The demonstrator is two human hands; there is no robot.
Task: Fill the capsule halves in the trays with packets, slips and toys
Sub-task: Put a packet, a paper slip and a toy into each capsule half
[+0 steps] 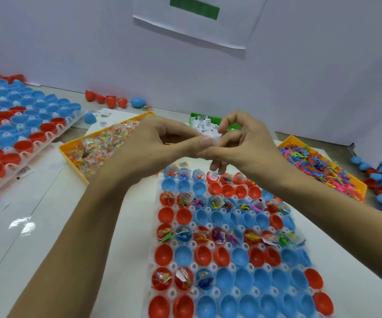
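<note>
Peeling one slip (208,140) apart between both hands above the far end of the tray (229,244): left hand (162,138) and right hand (238,143) with fingertips curled, pinching it. Best kept to a single slip, then dropped into a red or blue half in the tray's unfinished row.

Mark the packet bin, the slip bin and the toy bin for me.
packet bin (64,149): head view, its yellow front-left rim.
slip bin (193,116): head view, its green left wall.
toy bin (361,187): head view, its orange near-right rim.
</note>
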